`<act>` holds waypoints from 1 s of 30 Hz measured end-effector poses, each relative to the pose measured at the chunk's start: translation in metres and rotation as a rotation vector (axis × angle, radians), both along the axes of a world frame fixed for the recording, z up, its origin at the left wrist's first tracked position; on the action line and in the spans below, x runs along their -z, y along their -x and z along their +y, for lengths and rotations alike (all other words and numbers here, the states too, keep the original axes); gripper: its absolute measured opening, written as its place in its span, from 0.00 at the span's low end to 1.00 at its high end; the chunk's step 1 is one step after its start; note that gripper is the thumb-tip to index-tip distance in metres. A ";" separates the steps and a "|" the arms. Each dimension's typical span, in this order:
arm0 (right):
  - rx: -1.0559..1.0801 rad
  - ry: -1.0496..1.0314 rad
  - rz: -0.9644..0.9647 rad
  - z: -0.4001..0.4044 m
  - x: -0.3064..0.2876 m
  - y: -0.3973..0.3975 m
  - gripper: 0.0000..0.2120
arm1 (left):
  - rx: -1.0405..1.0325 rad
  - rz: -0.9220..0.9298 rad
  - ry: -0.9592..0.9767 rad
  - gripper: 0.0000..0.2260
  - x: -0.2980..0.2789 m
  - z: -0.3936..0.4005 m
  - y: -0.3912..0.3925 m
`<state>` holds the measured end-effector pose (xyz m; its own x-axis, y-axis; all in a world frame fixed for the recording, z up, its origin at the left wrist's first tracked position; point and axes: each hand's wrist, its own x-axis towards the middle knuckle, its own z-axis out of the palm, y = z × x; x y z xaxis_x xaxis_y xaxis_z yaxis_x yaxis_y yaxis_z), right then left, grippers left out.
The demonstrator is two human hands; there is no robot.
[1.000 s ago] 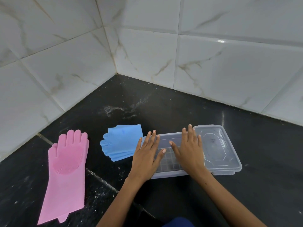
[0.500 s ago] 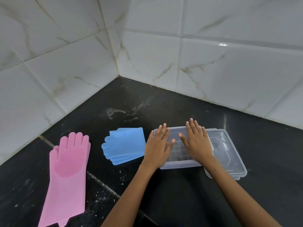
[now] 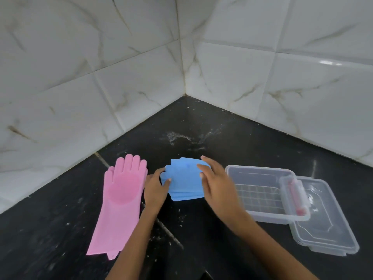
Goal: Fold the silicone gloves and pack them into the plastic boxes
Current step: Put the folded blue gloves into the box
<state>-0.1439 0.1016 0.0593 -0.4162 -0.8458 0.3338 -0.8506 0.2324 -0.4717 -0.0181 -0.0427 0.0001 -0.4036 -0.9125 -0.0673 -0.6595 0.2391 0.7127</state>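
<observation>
A folded blue silicone glove [image 3: 184,181] lies on the black counter, a little lifted between my hands. My left hand [image 3: 155,188] grips its left edge, thumb on top. My right hand [image 3: 214,178] holds its right side, fingers curved over the top edge. A pink glove [image 3: 121,201] lies flat and unfolded to the left, fingers pointing away from me. To the right stands an open clear plastic box [image 3: 260,197] with a grid bottom. A second clear box or lid [image 3: 327,225] sits beside it, with a pinkish item at its left rim.
The black counter [image 3: 201,239] meets white marble-tiled walls [image 3: 242,57] in a corner behind the gloves. Pale dust marks lie on the counter near the corner [image 3: 181,138].
Both hands left the clear box and moved left onto the folded blue glove. The box now stands uncovered, and the view has shifted left.
</observation>
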 end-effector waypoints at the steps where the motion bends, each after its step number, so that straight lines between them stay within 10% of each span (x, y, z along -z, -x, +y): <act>1: -0.005 -0.081 -0.028 -0.017 0.005 -0.010 0.17 | 0.022 0.039 -0.082 0.21 0.000 -0.002 -0.003; 9: 0.364 -0.692 -0.230 -0.082 0.044 -0.011 0.28 | -0.027 0.264 -0.374 0.24 0.001 -0.021 0.001; 19: 0.469 -0.561 -0.232 -0.084 0.049 0.003 0.25 | -0.046 0.389 -0.537 0.24 0.013 -0.038 -0.008; 30: 0.331 -0.233 -0.246 -0.060 0.006 0.005 0.23 | -0.040 0.362 -0.239 0.23 -0.047 -0.023 -0.030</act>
